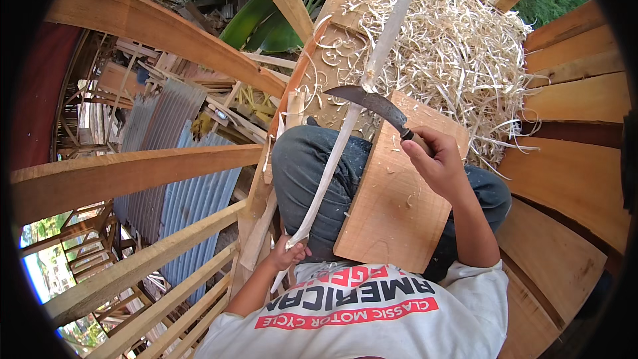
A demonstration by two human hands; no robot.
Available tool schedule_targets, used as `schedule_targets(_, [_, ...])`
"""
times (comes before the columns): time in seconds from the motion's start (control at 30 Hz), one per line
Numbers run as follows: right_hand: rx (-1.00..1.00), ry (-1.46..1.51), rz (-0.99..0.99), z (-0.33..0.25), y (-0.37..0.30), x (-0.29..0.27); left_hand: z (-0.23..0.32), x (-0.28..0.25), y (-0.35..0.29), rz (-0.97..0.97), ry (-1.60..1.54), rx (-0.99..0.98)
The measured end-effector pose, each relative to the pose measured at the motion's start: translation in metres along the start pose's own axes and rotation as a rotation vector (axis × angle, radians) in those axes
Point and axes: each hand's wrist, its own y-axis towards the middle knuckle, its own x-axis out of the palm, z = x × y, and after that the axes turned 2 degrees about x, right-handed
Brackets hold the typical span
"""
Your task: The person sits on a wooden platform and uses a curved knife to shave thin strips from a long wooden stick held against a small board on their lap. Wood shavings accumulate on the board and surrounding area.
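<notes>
My left hand [290,254] is closed round the near end of a long, pale peeled stick [330,166]. The stick slants up and away over my left thigh and past the far side of the pile of shavings. In my right hand [435,159] is the dark handle of a sickle [372,102]. Its curved dark blade lies across the stick about midway along, next to a knot, with the tip pointing left. A flat wooden board [399,209] rests on my lap under my right forearm.
Curly wood shavings [458,46] are heaped on the plank floor [339,70] ahead of my knees. Wooden railing slats [139,167] run along the left, with corrugated metal sheets [196,193] below them. A plank wall [575,93] stands at the right.
</notes>
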Motion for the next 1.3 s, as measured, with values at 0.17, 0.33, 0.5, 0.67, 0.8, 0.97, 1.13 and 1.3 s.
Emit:
schedule_targets(0.17, [-0.068, -0.173, -0.31, 0.001, -0.007, 0.002, 0.0, 0.002, -0.001, 0.007, 0.012, 0.033])
schedule_targets(0.33, [-0.042, 0.087, -0.064, 0.007, -0.003, 0.019, 0.0, -0.002, 0.0, 0.009, 0.008, 0.02])
schedule_targets(0.5, [-0.071, 0.096, 0.014, 0.003, 0.004, 0.007, -0.002, 0.001, 0.0, 0.034, 0.039, -0.002])
schedule_targets(0.67, [-0.056, 0.31, 0.147, 0.011, 0.003, 0.005, -0.011, 0.002, -0.002, 0.072, 0.02, 0.036])
schedule_targets(0.8, [-0.098, -0.031, -0.121, -0.005, -0.008, -0.012, 0.0, 0.002, -0.001, 0.039, 0.073, 0.031])
schedule_targets(0.97, [-0.002, 0.198, -0.087, -0.001, -0.011, -0.001, 0.0, 0.006, -0.002, 0.063, 0.101, 0.068])
schedule_targets(1.13, [-0.244, -0.196, -0.261, 0.002, -0.008, -0.002, -0.006, 0.006, -0.003, 0.11, 0.088, 0.058])
schedule_targets(1.3, [-0.063, 0.034, -0.045, 0.012, 0.013, -0.013, -0.002, 0.003, -0.003, 0.056, 0.079, 0.02])
